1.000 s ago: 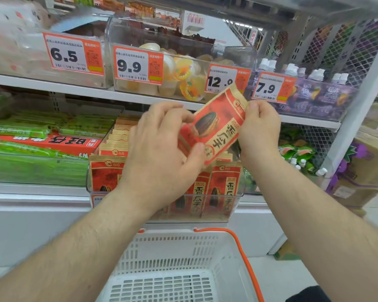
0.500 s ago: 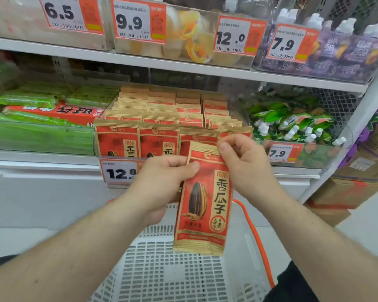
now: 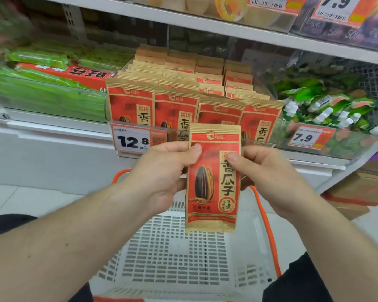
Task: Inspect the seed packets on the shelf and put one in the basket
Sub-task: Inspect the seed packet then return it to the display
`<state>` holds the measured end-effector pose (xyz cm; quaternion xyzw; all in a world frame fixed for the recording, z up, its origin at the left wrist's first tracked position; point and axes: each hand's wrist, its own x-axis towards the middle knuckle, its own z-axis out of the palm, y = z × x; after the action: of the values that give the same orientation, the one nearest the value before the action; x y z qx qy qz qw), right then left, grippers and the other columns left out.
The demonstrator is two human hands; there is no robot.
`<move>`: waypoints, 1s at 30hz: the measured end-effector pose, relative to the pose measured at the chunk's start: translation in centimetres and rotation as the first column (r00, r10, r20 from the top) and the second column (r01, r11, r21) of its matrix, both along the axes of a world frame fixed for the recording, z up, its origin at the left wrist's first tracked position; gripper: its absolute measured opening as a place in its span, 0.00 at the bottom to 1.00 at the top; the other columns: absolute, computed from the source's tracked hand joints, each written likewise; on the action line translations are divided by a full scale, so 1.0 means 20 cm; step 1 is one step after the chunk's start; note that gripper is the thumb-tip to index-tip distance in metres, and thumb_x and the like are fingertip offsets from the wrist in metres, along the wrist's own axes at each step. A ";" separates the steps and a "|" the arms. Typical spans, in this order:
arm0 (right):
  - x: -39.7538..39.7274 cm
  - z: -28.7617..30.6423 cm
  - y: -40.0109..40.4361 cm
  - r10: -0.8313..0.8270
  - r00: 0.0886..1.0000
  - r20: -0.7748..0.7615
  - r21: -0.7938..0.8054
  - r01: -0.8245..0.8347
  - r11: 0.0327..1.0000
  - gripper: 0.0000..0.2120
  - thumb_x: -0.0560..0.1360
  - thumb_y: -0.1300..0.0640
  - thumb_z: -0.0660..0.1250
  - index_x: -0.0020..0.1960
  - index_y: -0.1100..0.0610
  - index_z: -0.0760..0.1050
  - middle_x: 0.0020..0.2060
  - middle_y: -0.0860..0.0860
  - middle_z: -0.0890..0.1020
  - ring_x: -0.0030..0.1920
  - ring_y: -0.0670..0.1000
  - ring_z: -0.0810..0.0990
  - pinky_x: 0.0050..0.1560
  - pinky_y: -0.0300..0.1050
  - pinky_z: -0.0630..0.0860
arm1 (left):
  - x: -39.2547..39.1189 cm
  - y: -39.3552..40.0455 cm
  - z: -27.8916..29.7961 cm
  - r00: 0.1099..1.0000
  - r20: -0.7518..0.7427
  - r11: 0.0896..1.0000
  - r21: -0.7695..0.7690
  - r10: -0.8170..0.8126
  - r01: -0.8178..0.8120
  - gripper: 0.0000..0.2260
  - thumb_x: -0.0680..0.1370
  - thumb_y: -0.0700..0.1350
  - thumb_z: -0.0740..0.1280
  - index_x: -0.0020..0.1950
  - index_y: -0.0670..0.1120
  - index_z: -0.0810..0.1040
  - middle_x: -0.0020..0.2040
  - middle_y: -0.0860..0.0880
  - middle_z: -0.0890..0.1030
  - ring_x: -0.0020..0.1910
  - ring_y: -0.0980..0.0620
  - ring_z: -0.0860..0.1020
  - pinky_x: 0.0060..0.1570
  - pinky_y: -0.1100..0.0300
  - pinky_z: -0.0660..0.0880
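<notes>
1. Seed packet, red and tan with a sunflower seed picture, held upright in front of the shelf, above the basket. Not in the basket yet.
2. Left hand pinches the packet's left edge near the top, thumb on the front face, fingers curled behind it.
3. Right hand pinches the right edge, thumb pressed on the front over the printed characters, other fingers wrapped behind.
4. Packet's lower half hangs free, touching nothing.
5. Basket is white slatted plastic with an orange handle, directly below the hands, bottom visible.
6. Behind the hands: clear bin on the shelf with rows of matching seed packets standing upright, front row facing the camera.
7. Price tag reading 12.8 on the bin front, just left of the left hand.
8. Left of the bin: green packs and a red box, blurred.
9. Right of the bin: green pouches with white caps in another clear bin with a 7.9 tag.
10. Upper shelf holds more goods, cropped at the top.
</notes>
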<state>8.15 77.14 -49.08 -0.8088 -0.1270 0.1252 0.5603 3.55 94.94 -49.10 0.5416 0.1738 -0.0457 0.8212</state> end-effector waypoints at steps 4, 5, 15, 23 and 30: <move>-0.01 -0.01 0.00 0.051 0.998 0.028 -0.045 -0.049 0.998 0.16 0.77 0.53 0.67 0.44 0.68 0.79 0.35 0.55 0.85 0.33 0.46 0.79 0.35 0.41 0.75 | 0.00 0.01 -0.01 0.999 0.006 0.999 -0.006 0.048 -0.048 0.05 0.78 0.40 0.69 0.51 0.42 0.83 0.41 0.46 0.86 0.32 0.53 0.83 0.30 0.61 0.78; -0.01 -0.01 0.00 0.054 0.998 0.038 -0.036 -0.052 0.998 0.16 0.77 0.54 0.67 0.44 0.68 0.79 0.35 0.57 0.85 0.33 0.47 0.79 0.34 0.41 0.75 | 0.00 0.01 -0.02 0.999 0.011 0.999 -0.007 0.053 -0.053 0.05 0.78 0.40 0.69 0.51 0.42 0.83 0.41 0.46 0.86 0.32 0.53 0.82 0.30 0.60 0.78; -0.06 0.00 -0.01 0.121 0.990 -0.066 -0.137 -0.129 0.982 0.15 0.78 0.53 0.67 0.47 0.67 0.80 0.37 0.57 0.86 0.31 0.49 0.82 0.29 0.42 0.75 | 0.00 0.02 -0.04 0.995 0.006 0.995 -0.019 0.098 -0.098 0.08 0.78 0.41 0.69 0.55 0.41 0.82 0.43 0.45 0.87 0.33 0.52 0.83 0.29 0.62 0.77; -0.09 0.04 0.00 0.236 0.962 -0.137 -0.205 -0.260 0.944 0.21 0.65 0.44 0.70 0.52 0.56 0.81 0.39 0.57 0.87 0.34 0.52 0.83 0.29 0.44 0.75 | 0.02 0.04 -0.08 0.991 -0.034 0.991 -0.044 0.127 -0.128 0.09 0.79 0.42 0.68 0.59 0.42 0.82 0.48 0.44 0.87 0.39 0.49 0.85 0.35 0.58 0.81; -0.11 0.04 0.01 0.256 0.957 -0.138 -0.209 -0.281 0.937 0.19 0.66 0.46 0.71 0.52 0.56 0.80 0.37 0.58 0.86 0.32 0.53 0.82 0.28 0.44 0.73 | 0.03 0.06 -0.10 0.992 -0.039 0.992 -0.040 0.120 -0.121 0.09 0.81 0.43 0.67 0.58 0.43 0.82 0.48 0.45 0.87 0.43 0.48 0.85 0.48 0.51 0.82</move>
<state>5.98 77.32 -48.23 -0.8345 -0.1904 0.2581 0.4480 4.13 96.14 -51.08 0.5118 0.2201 -0.0095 0.8304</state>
